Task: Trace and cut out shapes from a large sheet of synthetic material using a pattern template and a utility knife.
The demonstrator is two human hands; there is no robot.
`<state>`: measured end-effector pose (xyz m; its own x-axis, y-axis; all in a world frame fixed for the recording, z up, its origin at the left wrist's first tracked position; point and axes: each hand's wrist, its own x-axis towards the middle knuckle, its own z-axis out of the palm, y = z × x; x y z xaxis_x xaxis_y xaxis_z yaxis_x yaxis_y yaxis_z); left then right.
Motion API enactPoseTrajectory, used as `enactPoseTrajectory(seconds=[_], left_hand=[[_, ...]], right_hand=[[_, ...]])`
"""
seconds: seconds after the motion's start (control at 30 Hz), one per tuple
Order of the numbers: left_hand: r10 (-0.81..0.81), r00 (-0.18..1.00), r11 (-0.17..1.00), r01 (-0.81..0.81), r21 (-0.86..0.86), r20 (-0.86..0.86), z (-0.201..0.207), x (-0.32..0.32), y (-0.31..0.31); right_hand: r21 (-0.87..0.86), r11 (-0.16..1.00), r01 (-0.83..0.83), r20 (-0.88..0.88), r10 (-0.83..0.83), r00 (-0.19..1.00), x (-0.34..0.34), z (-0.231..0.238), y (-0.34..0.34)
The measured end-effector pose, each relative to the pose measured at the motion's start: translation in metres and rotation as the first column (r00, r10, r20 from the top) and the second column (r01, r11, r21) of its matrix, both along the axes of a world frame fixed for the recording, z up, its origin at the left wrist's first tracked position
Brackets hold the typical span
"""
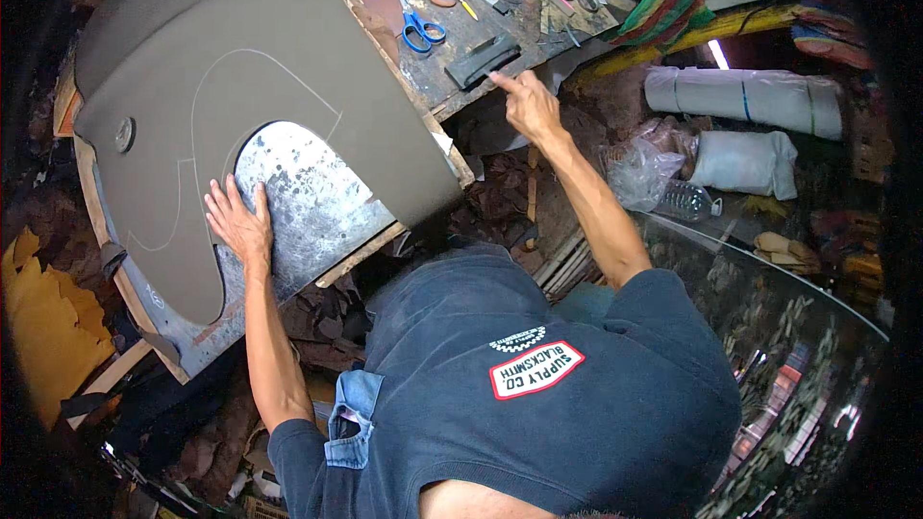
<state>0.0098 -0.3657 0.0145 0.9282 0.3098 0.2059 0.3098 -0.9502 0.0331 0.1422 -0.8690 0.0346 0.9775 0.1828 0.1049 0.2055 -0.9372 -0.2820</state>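
Note:
A large olive-brown sheet (279, 0), perhaps leather, lies over the table, with pale outlines drawn on it. A rounded piece has been cut out of its near edge, baring the speckled grey tabletop (308, 183). My left hand (240, 223) rests flat there, fingers spread, across the sheet's cut edge. Over the side bench, my right hand (535, 108) has its index finger extended to a dark, worn block (483, 61). Its other fingers are curled, and whatever they may hold is too small to make out.
Blue-handled scissors (421, 33), a yellow pencil (469, 10) and small tools lie on the cluttered bench (404, 77). A round weight-like disc (124, 135) sits on the sheet. Wrapped rolls (745, 101) and a plastic bottle (687, 200) are at right; a yellow hide (53, 317) is at left.

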Motion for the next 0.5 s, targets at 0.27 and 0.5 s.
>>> enactPoseTrajectory(seconds=[0.27, 0.5], left_hand=[[0.0, 1.0, 1.0, 0.0, -0.023, 0.014, 0.001, 0.001, -0.001], [0.001, 1.0, 1.0, -0.001, -0.025, -0.015, 0.004, 0.0, -0.004]], right_hand=[[0.029, 0.994, 0.108, 0.024, -0.109, 0.994, 0.011, -0.002, -0.013], [0.02, 0.989, 0.145, -0.009, -0.144, 0.989, 0.012, 0.001, -0.015]])
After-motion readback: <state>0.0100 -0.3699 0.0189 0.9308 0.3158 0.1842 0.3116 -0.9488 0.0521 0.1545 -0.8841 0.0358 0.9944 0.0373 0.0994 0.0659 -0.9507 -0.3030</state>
